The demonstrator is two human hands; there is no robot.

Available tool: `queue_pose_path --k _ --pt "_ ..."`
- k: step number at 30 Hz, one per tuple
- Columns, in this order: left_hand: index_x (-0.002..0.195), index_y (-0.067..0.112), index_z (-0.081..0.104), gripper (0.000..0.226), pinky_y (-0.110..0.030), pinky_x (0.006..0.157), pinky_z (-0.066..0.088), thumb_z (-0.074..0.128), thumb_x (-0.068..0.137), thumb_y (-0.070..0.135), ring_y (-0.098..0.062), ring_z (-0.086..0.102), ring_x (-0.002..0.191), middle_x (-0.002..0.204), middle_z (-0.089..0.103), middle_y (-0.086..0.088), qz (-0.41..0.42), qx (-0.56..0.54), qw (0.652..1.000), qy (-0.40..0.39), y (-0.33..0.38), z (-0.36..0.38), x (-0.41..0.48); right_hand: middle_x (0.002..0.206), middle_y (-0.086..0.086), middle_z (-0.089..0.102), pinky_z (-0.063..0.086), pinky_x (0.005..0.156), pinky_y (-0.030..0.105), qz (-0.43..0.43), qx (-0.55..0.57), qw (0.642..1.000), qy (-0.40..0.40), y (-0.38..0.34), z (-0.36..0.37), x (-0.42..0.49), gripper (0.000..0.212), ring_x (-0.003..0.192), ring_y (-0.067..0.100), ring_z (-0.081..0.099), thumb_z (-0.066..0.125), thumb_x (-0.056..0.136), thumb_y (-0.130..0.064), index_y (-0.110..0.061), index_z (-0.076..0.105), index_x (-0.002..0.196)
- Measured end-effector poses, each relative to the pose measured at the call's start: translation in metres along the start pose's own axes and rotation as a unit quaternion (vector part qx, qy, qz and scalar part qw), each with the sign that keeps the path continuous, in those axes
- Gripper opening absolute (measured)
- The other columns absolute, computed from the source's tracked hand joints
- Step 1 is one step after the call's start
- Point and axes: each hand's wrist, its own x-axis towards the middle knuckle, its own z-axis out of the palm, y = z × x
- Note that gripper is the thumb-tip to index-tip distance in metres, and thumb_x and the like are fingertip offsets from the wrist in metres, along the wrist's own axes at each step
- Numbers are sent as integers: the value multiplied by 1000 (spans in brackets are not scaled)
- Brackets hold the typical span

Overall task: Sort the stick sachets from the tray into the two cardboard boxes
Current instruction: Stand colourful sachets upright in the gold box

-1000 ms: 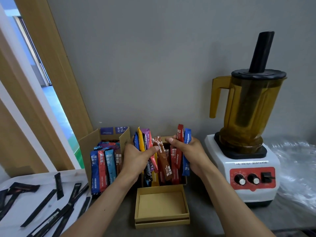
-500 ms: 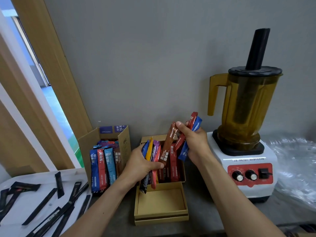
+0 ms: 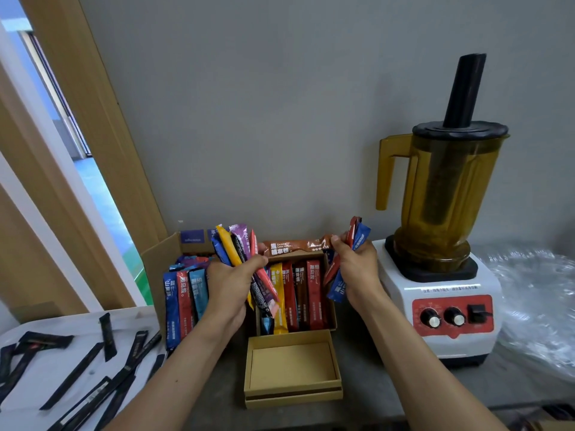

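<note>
Parted now, the left hand (image 3: 231, 286) grips mixed sachets (image 3: 235, 244), the right hand (image 3: 357, 269) pinches red-blue sachets (image 3: 357, 233). Splitting step; next, fill the small box (image 3: 332, 306).

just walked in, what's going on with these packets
A person is sorting stick sachets. The left hand grips a colourful bundle; the right hand holds red and blue sachets and pinches a brown sachet stretched toward the left hand. The left cardboard box and right cardboard box hold upright sachets. Black sachets lie on the white tray.
</note>
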Motion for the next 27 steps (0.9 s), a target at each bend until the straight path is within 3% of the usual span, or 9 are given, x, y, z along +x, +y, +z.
queue_pose_path --k 5,8,10,12,14,16,18,22,27 --pt "100 18 67 31 -48 82 64 89 78 17 -21 78 88 95 77 -3 63 53 994 69 -3 4 3 98 19 76 62 85 48 47 -119 990 -60 16 -5 -11 9 88 30 77 62 103 -20 -13 64 98" --pt "99 21 67 30 -43 81 65 89 79 20 -18 77 87 96 76 -2 100 130 986 39 0 1 8 91 17 75 63 85 51 -17 -220 974 -44 20 -7 -14 10 83 29 76 62 102 -19 -11 65 96" --pt "105 25 66 36 -36 80 64 90 77 26 -19 75 93 104 74 -2 138 203 969 -2 1 0 9 87 7 75 65 77 41 -85 -211 973 -35 13 -6 -15 5 78 18 76 65 101 -19 -16 66 97" --pt "106 33 65 39 -27 77 62 90 77 26 -18 74 96 108 72 0 163 234 958 -39 2 1 8 95 1 78 64 76 29 -89 -172 974 -114 -1 -4 -18 7 85 11 78 71 98 -23 -23 71 105" --pt "113 27 66 41 -19 68 61 89 79 23 -11 76 92 103 74 4 166 225 958 -62 3 6 5 100 -3 81 63 76 23 -73 -172 959 -214 -11 -3 -18 17 91 10 79 77 92 -27 -24 76 108" --pt "120 19 67 46 -17 67 60 88 79 26 -6 76 90 102 76 4 170 222 958 -59 4 11 4 99 -5 81 60 72 19 -75 -194 947 -245 -15 -1 -18 19 91 11 79 81 89 -26 -22 76 107" --pt "118 15 69 44 -16 67 59 88 80 26 -5 76 87 100 77 2 184 216 958 -49 5 13 3 98 -4 81 60 73 21 -67 -181 955 -225 -14 2 -19 20 89 12 79 81 89 -26 -20 75 107" --pt "111 20 69 39 -19 74 62 89 78 27 -3 76 89 98 78 4 160 224 958 -79 -3 10 2 93 3 81 64 83 38 -48 -116 977 -170 -11 4 -17 15 86 19 80 80 90 -26 -17 72 99" --pt "95 14 69 24 -39 77 66 82 85 32 -15 77 77 84 77 -6 108 249 961 -57 -13 6 3 91 1 80 64 84 40 -33 -120 982 -145 -8 7 -14 16 83 17 80 80 90 -28 -18 70 98"
